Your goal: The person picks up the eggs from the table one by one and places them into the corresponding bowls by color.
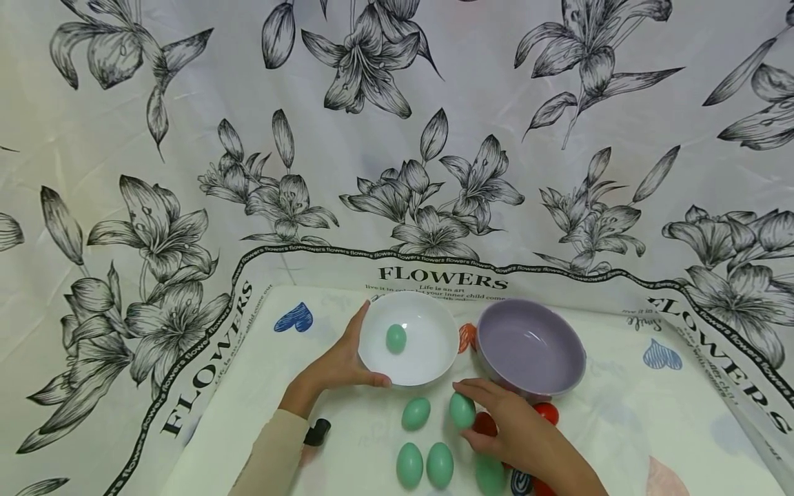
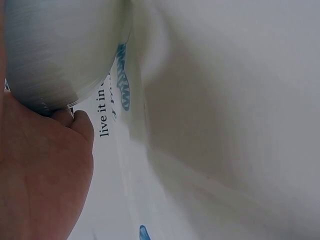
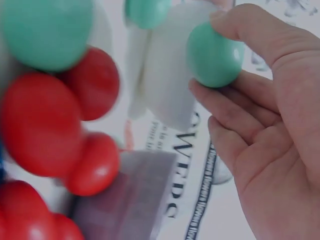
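Note:
In the head view my left hand (image 1: 338,358) grips the side of a white bowl (image 1: 434,344), thumb along the near rim and fingers round the far left side. One green egg (image 1: 396,338) lies inside that bowl. My right hand (image 1: 515,420) pinches another green egg (image 1: 462,411) between thumb and fingers, just in front of the bowl; the right wrist view shows this pinched egg (image 3: 215,55) clearly. Loose green eggs (image 1: 416,414) lie on the cloth near the bowl. In the left wrist view, the left hand (image 2: 45,165) lies against the bowl's outside wall (image 2: 60,55).
A purple bowl (image 1: 533,344) stands right of the white one. Several red eggs (image 3: 42,125) lie in front of it, partly hidden by the right hand in the head view. A small black object (image 1: 318,432) is beside the left forearm. Flower-printed cloth (image 1: 248,172) rises behind.

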Action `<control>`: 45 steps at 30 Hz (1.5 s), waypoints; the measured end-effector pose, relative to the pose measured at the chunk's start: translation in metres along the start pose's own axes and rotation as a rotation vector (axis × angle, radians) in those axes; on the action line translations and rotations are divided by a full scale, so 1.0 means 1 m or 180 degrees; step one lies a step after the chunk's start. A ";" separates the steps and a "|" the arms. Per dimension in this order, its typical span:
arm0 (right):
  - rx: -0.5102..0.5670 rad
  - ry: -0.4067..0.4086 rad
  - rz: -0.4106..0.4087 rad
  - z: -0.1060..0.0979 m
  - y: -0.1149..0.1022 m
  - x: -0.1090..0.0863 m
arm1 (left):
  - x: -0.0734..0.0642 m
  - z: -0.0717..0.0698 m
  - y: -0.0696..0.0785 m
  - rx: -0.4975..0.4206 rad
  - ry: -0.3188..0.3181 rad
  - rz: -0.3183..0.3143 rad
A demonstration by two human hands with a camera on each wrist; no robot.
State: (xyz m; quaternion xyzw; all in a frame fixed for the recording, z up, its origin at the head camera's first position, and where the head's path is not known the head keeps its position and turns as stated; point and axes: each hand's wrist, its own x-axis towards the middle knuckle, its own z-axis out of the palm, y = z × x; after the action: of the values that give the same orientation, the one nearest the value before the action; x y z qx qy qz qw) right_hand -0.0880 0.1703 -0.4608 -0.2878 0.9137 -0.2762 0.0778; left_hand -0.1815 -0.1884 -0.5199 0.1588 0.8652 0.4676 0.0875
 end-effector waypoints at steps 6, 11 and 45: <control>0.0147 0.0338 -0.0272 -0.018 -0.006 0.009 | -0.002 -0.001 -0.002 0.0043 0.0041 -0.0085; 0.0063 0.0603 -0.0385 -0.031 -0.012 0.022 | -0.002 0.000 -0.004 0.0012 0.0037 -0.0053; 0.0398 0.0571 -0.0576 -0.014 -0.015 0.134 | 0.000 0.000 -0.003 -0.0184 -0.0034 0.0095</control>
State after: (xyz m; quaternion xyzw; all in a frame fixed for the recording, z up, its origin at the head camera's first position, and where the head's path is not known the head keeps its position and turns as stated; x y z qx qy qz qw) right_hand -0.1955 0.0902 -0.4389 -0.3377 0.8683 -0.3632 -0.0116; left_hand -0.1823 -0.1896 -0.5225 0.1716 0.8483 0.4928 0.0896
